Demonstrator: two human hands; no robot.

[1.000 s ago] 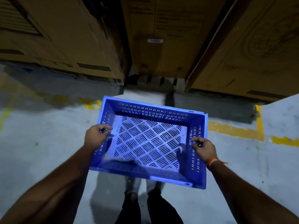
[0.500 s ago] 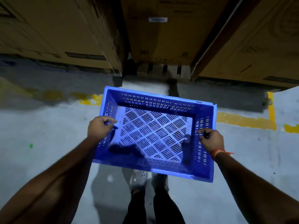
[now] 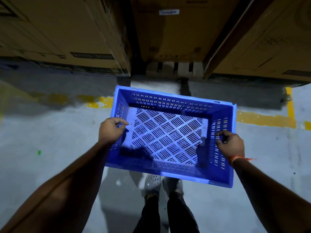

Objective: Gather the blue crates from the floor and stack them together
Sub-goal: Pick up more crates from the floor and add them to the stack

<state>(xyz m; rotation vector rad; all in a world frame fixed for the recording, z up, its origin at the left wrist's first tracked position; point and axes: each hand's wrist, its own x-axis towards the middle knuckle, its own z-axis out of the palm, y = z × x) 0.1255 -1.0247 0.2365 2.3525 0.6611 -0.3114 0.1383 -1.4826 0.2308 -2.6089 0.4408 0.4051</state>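
Observation:
One empty blue crate point(image 3: 170, 105) with slotted walls and a lattice floor is held level in the air above my feet. My left hand point(image 3: 111, 131) grips its left rim, fingers curled over the edge. My right hand point(image 3: 231, 145) grips the right rim the same way, an orange band at the wrist. No other blue crate shows in the head view.
Tall brown cardboard boxes point(image 3: 64, 36) stand close ahead, with a narrow gap and a pallet edge point(image 3: 175, 68) between them. Worn yellow floor lines point(image 3: 265, 120) run across the grey concrete. My shoes point(image 3: 152, 183) are directly below the crate.
The crate, still held by both hands, has shifted slightly right and nearer the boxes. My feet have stepped forward under it.

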